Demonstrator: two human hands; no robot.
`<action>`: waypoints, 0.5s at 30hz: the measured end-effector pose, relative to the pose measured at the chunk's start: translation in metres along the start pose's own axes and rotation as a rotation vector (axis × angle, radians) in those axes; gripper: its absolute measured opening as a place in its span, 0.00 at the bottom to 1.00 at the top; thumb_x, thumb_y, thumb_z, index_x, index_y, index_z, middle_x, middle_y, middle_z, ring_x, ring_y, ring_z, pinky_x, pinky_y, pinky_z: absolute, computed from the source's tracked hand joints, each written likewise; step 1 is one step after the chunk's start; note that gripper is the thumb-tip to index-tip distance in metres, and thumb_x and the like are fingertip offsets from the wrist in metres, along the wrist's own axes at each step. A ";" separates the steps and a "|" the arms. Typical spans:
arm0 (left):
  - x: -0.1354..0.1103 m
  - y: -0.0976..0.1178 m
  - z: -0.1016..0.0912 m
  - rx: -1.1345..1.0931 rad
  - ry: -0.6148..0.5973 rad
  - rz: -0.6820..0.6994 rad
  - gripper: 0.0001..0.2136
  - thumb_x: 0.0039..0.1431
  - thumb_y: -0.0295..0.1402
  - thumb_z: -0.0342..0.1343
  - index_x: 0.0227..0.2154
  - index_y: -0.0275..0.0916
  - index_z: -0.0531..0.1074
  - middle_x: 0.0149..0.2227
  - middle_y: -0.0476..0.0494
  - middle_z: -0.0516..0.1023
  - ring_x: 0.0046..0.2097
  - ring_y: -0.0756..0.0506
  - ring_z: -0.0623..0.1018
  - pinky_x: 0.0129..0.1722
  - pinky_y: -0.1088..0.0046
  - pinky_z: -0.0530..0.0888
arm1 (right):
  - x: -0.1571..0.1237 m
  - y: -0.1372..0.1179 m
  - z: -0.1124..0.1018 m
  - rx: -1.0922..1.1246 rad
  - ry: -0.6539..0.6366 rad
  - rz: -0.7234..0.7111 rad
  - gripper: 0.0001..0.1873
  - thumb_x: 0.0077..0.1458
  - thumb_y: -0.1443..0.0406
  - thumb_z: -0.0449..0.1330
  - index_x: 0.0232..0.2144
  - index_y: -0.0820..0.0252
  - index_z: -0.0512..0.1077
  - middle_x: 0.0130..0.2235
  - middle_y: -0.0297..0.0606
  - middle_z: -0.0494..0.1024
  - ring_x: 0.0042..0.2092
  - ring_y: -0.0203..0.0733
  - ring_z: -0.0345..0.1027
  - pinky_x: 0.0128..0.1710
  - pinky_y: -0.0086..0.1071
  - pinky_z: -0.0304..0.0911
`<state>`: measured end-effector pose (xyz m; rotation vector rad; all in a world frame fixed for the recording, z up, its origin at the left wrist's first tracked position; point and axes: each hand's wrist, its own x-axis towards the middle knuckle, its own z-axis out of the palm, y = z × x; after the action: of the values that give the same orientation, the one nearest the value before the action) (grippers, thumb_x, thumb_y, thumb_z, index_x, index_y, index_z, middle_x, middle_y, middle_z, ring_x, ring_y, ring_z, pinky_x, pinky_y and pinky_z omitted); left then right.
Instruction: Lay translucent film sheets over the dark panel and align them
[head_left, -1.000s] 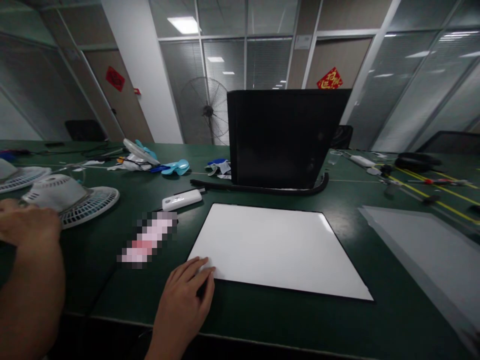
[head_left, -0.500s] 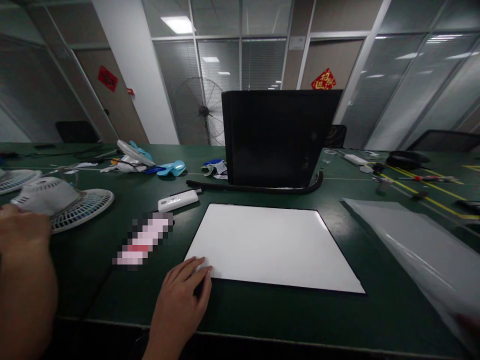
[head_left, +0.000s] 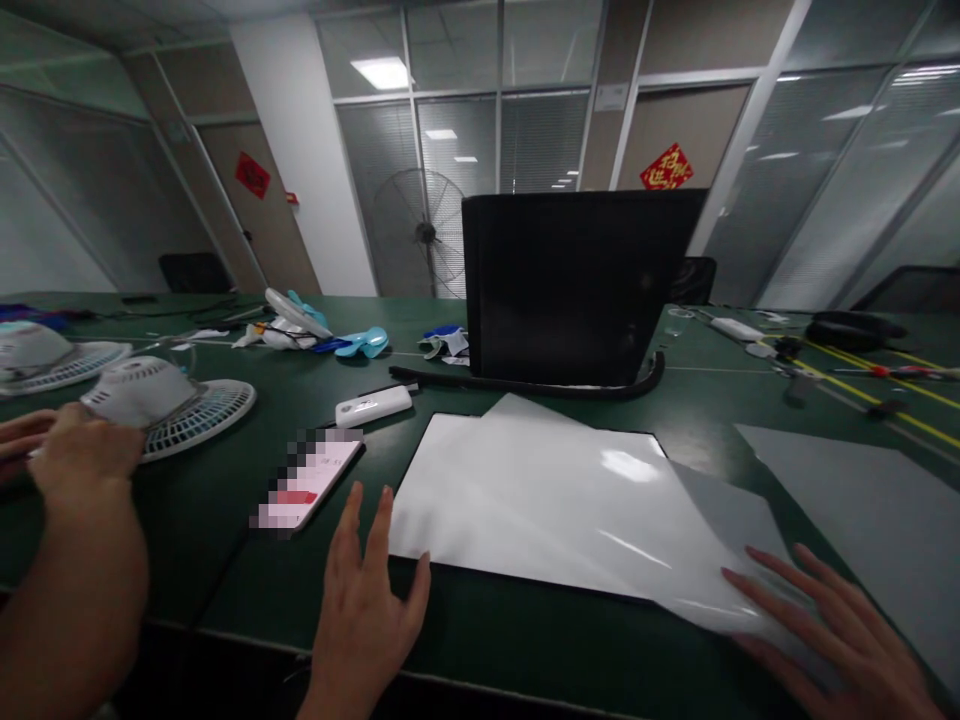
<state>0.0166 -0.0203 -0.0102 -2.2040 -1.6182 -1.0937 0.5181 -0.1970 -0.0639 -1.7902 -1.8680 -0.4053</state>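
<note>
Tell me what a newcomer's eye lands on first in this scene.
First, the large white rectangular panel lying flat in the middle of the dark green table, with a translucent film sheet lying over it. The left hand is spread by the panel's near left corner and the right hand rests on the film's near right corner. Behind the panel stands a tall black box.

sheet [head_left: 570, 500]: glossy white | table [head_left: 525, 640]: dark green | monitor [head_left: 570, 285]: black
</note>
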 end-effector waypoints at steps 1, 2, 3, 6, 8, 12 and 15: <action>0.000 0.000 -0.001 0.011 0.005 0.002 0.41 0.69 0.38 0.56 0.78 0.48 0.42 0.80 0.30 0.40 0.76 0.22 0.56 0.67 0.34 0.69 | 0.004 -0.010 0.004 -0.014 -0.019 -0.027 0.30 0.69 0.45 0.54 0.71 0.26 0.61 0.71 0.29 0.61 0.72 0.68 0.50 0.65 0.80 0.58; 0.000 0.000 -0.002 0.025 -0.007 0.014 0.40 0.69 0.36 0.57 0.78 0.49 0.44 0.81 0.31 0.36 0.77 0.22 0.54 0.67 0.33 0.68 | 0.006 -0.019 0.006 -0.021 -0.045 -0.050 0.32 0.69 0.45 0.54 0.72 0.29 0.59 0.72 0.32 0.59 0.73 0.68 0.50 0.64 0.79 0.60; 0.000 0.000 -0.002 0.042 -0.035 0.037 0.39 0.68 0.35 0.57 0.77 0.51 0.48 0.81 0.34 0.33 0.77 0.21 0.53 0.67 0.33 0.67 | 0.008 -0.024 0.007 -0.019 -0.072 -0.064 0.32 0.70 0.45 0.53 0.73 0.31 0.58 0.73 0.33 0.57 0.72 0.68 0.51 0.62 0.78 0.63; 0.001 -0.005 -0.002 0.084 -0.160 0.134 0.30 0.65 0.31 0.58 0.69 0.53 0.67 0.81 0.38 0.41 0.77 0.24 0.55 0.67 0.35 0.67 | 0.012 -0.030 0.002 0.000 -0.123 -0.091 0.30 0.71 0.46 0.54 0.72 0.33 0.62 0.73 0.34 0.56 0.71 0.66 0.54 0.60 0.75 0.67; 0.002 -0.008 0.001 0.099 -0.232 0.170 0.25 0.64 0.30 0.58 0.63 0.52 0.76 0.78 0.38 0.53 0.77 0.26 0.57 0.67 0.37 0.68 | 0.015 -0.032 -0.004 -0.012 -0.132 -0.126 0.28 0.72 0.47 0.54 0.71 0.33 0.63 0.73 0.33 0.58 0.70 0.64 0.56 0.59 0.75 0.67; 0.003 -0.010 0.006 0.145 -0.304 0.127 0.22 0.63 0.32 0.57 0.59 0.49 0.80 0.73 0.35 0.66 0.74 0.26 0.62 0.68 0.38 0.67 | 0.027 -0.044 -0.009 -0.048 -0.089 -0.154 0.29 0.74 0.48 0.53 0.73 0.37 0.59 0.71 0.35 0.62 0.68 0.63 0.60 0.56 0.78 0.68; 0.003 -0.010 0.007 0.168 -0.314 0.100 0.24 0.62 0.34 0.58 0.61 0.47 0.79 0.72 0.35 0.68 0.74 0.26 0.64 0.69 0.38 0.65 | 0.027 -0.045 -0.007 -0.043 -0.002 -0.065 0.27 0.74 0.47 0.51 0.71 0.39 0.61 0.69 0.37 0.65 0.69 0.65 0.59 0.57 0.82 0.66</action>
<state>0.0111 -0.0104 -0.0153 -2.4023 -1.6234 -0.5836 0.4754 -0.1820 -0.0366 -1.7619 -1.9368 -0.4702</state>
